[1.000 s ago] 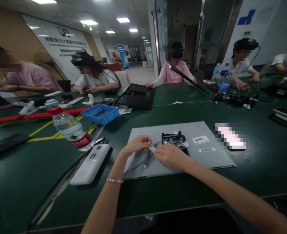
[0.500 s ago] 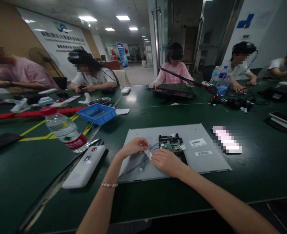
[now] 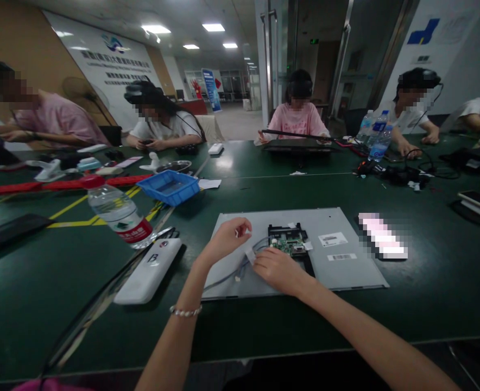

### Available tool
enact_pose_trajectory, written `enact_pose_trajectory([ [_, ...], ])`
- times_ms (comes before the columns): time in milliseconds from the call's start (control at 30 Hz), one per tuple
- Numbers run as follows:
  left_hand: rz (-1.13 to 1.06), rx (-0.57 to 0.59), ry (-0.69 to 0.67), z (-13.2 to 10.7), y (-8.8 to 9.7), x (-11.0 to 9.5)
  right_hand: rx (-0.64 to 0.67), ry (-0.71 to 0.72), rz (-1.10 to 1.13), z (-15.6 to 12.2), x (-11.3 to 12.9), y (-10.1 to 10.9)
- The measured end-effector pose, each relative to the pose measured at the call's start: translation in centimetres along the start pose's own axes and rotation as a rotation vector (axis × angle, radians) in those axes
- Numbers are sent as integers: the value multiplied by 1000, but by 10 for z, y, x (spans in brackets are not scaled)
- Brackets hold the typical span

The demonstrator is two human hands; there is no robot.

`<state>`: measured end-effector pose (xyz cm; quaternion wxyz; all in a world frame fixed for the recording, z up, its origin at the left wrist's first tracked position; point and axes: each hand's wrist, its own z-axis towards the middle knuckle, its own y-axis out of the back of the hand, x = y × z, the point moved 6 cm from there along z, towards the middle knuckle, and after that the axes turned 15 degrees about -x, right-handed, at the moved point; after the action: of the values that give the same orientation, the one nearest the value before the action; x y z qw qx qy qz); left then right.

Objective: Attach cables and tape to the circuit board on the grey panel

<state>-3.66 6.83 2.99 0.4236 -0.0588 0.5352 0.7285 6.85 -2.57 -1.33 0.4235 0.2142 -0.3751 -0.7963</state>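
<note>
My right fingers [image 3: 261,259] pinch a white strip [image 3: 250,255] above the grey panel [image 3: 354,274], inside its edges; my left fingers [image 3: 244,223] curl loosely, gapped at the thumb. Green surface [image 3: 260,326] spans the panel's near edge to me; a phone [image 3: 386,241] lies off its right edge.

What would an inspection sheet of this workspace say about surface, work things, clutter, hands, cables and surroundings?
Surface: dark green table, yellow lines at left.
Work things: flat rectangular silver-gray panel bearing a green circuit board; small thin white strip.
Clutter: clear plastic bottle with red cap, tilted in view; white rounded oblong device; blue rectangular plastic tray.
Hands: right hand pinches the strip; left hand is above the panel, fingers curled, contents unclear.
Cables: thin gray cables on the panel.
Surroundings: several people seated around, including a person in a pink shirt directly across.
</note>
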Motion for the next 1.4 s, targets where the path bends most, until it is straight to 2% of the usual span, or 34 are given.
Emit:
enact_pose_trajectory([
  [100, 114, 50, -12, -14, -2, -21, -9, -14, 0, 0, 0, -1],
  [167, 223, 27, -2, -26, -3, -28, -10, -19, -2, 0, 0, -1],
  [300, 371, -14, 38, -46, -10, -26, 0, -25, -7, -1, 0, -2],
  [467, 483, -85, 79, -60, -18, -16, -5, -30, -4, -1, 0, -2],
  [600, 522, -161, 91, -63, -18, -17, -12, -36, 4, 0, 0, -1],
  [733, 545, -180, 99, -64, -18, -20, -17, -47, 9, 0, 0, 0],
  [1067, 496, -91, 134, -66, -30, -16, 0, -56, 7, -2, 1, -2],
  [1400, 485, -71, 124, -69, -39, -20, 38, -34, 75, -5, 13, 5],
])
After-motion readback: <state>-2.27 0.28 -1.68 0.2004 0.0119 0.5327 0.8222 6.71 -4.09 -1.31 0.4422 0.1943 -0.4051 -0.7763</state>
